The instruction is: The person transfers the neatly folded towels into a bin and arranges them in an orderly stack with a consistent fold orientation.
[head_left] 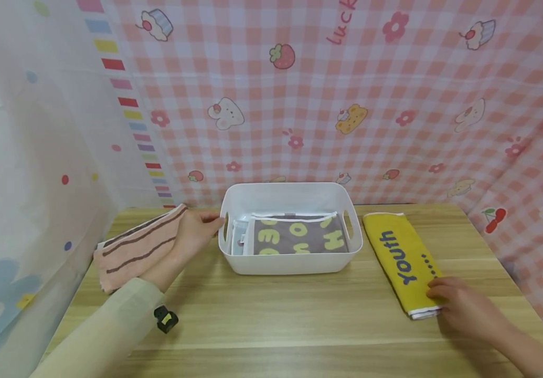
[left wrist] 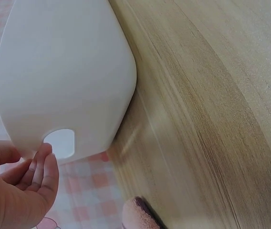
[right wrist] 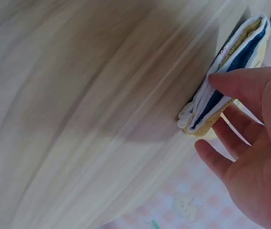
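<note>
Showing one white basket (head_left: 290, 262), three folded towels — one yellow (head_left: 401, 257), one pink striped (head_left: 134, 247), one brown lettered (head_left: 299, 234) lying inside — and two hands, left (head_left: 195, 231) and right (head_left: 460, 304), on one wooden table (head_left: 276, 325).

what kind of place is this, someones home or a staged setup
Likely a staged tabletop booth, not a lived-in room: cartoon-print pink checked cloth hangs as backdrop around a wooden table holding a white basket and folded towels.

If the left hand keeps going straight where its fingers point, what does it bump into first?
Probably the white basket: the left hand points its fingertips at the basket's left end, by the handle hole, nearly touching.
</note>
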Demonstrator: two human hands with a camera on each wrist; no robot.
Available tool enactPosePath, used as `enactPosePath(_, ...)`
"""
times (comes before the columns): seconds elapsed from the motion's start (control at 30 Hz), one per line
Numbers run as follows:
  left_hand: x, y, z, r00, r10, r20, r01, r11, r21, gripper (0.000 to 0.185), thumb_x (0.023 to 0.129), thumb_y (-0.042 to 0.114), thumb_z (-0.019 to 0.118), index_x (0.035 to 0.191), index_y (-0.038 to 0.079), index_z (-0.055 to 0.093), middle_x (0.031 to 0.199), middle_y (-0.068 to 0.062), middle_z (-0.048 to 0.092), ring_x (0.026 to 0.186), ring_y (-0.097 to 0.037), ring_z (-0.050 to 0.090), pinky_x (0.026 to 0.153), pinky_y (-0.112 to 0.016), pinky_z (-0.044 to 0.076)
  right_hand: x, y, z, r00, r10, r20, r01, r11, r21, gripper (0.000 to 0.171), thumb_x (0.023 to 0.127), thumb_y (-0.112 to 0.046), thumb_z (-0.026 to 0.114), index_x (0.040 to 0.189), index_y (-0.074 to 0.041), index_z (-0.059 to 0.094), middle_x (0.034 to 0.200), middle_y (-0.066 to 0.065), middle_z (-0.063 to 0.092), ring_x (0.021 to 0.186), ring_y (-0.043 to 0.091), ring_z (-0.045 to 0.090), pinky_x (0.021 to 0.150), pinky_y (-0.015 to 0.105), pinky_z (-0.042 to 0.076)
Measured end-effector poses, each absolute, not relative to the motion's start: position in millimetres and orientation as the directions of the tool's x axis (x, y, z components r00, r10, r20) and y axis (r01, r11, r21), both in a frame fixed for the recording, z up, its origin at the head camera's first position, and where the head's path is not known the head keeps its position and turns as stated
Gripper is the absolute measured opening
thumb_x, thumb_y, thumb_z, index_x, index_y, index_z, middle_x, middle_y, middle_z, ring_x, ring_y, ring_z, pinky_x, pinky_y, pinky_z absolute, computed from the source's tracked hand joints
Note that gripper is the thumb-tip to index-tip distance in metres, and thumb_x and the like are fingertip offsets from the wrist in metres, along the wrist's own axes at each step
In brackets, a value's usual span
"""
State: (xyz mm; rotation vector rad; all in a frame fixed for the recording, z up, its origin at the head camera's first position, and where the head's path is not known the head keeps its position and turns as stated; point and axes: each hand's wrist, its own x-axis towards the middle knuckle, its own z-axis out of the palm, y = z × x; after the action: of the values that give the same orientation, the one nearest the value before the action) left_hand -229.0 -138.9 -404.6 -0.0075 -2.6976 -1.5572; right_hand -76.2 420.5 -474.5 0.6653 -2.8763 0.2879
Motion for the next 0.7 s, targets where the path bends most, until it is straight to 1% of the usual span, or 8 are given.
enactPosePath(0.13, -228.7, -139.2, -404.0, -1.0, -0.013, 0.027, 0.016, 0.51, 0.86, 0.026, 0.099, 0.012, 0.069, 0.113, -0.008, 0.077, 0.103, -0.022, 0.077, 0.083, -0.021, 0.072, 0.065, -0.017, 0.051, -75.6, 437.2, -477.5, -0.875, -0.411, 0.255, -0.451, 0.884, -0.123, 0.042, 0.056, 0.012, 0.086, 0.093, -0.006, 0.078, 0.108, 0.013, 0.072, 0.1, 0.038, 0.067, 0.083, 0.039, 0.057)
enactPosePath(0.17, -228.6, -139.3, -404.0, -1.0, -0.013, 0.026, 0.016, 0.509, 0.861, 0.026, 0.099, 0.013, 0.069, 0.113, -0.008, 0.077, 0.103, -0.022, 0.077, 0.083, -0.022, 0.072, 0.065, -0.017, 0.051, -75.8, 441.6, -478.2, -0.873, -0.409, 0.265, -0.45, 0.885, -0.119, 0.042, 0.056, 0.013, 0.085, 0.093, -0.006, 0.077, 0.108, 0.013, 0.073, 0.099, 0.038, 0.067, 0.085, 0.03, 0.055)
enactPosePath(0.27, -228.8, -139.3, -404.2, -1.0, -0.01, 0.023, 0.015, 0.504, 0.864, 0.027, 0.099, 0.013, 0.068, 0.113, -0.009, 0.077, 0.103, -0.022, 0.077, 0.083, -0.021, 0.073, 0.065, -0.017, 0.052, -77.0, 454.8, -480.3, -0.872, -0.394, 0.29, -0.443, 0.887, -0.128, 0.04, 0.057, 0.015, 0.081, 0.092, -0.004, 0.077, 0.106, 0.015, 0.073, 0.097, 0.04, 0.068, 0.091, 0.008, 0.04)
enactPosePath(0.33, -228.9, -139.4, -404.8, -1.0, -0.008, 0.019, 0.013, 0.498, 0.867, 0.027, 0.099, 0.013, 0.068, 0.113, -0.009, 0.077, 0.104, -0.022, 0.077, 0.082, -0.019, 0.072, 0.065, -0.017, 0.052, -78.6, 463.3, -481.6, -0.874, -0.379, 0.304, -0.432, 0.893, -0.128, 0.039, 0.058, 0.017, 0.078, 0.091, -0.002, 0.077, 0.105, 0.017, 0.073, 0.097, 0.042, 0.068, 0.093, 0.006, 0.037)
enactPosePath(0.37, -228.9, -139.5, -405.1, -1.0, -0.006, 0.018, 0.013, 0.495, 0.869, 0.027, 0.099, 0.012, 0.068, 0.113, -0.009, 0.076, 0.104, -0.022, 0.077, 0.082, -0.018, 0.072, 0.065, -0.017, 0.052, -79.5, 467.7, -482.1, -0.877, -0.37, 0.307, -0.422, 0.898, -0.123, 0.038, 0.058, 0.017, 0.077, 0.091, -0.001, 0.076, 0.105, 0.019, 0.073, 0.097, 0.044, 0.068, 0.095, 0.007, 0.038)
enactPosePath(0.47, -229.0, -139.7, -405.6, -1.0, -0.005, 0.017, 0.012, 0.492, 0.871, 0.026, 0.1, 0.012, 0.068, 0.113, -0.009, 0.076, 0.103, -0.022, 0.077, 0.081, -0.017, 0.072, 0.065, -0.017, 0.052, -82.7, 479.8, -482.9, -0.895, -0.326, 0.305, -0.376, 0.919, -0.12, 0.034, 0.061, 0.018, 0.073, 0.092, 0.004, 0.076, 0.105, 0.025, 0.073, 0.098, 0.049, 0.067, 0.095, 0.034, 0.052)
enactPosePath(0.57, -229.1, -140.2, -406.0, -1.0, -0.005, 0.015, 0.011, 0.491, 0.871, 0.027, 0.1, 0.012, 0.068, 0.114, -0.009, 0.076, 0.104, -0.023, 0.077, 0.081, -0.017, 0.072, 0.065, -0.017, 0.053, -86.1, 488.9, -481.1, -0.931, -0.247, 0.268, -0.288, 0.95, -0.124, 0.032, 0.062, 0.017, 0.072, 0.093, 0.01, 0.073, 0.109, 0.037, 0.067, 0.1, 0.057, 0.062, 0.087, 0.063, 0.05)
enactPosePath(0.7, -229.5, -140.1, -406.4, -1.0, -0.009, 0.007, 0.002, 0.477, 0.879, 0.027, 0.1, 0.012, 0.068, 0.115, -0.009, 0.076, 0.106, -0.023, 0.076, 0.08, -0.015, 0.072, 0.065, -0.017, 0.053, -87.4, 494.5, -474.8, -0.98, -0.012, 0.199, -0.057, 0.974, -0.22, 0.043, 0.071, 0.011, 0.066, 0.112, 0.023, 0.062, 0.116, 0.048, 0.056, 0.101, 0.062, 0.056, 0.086, 0.073, 0.044)
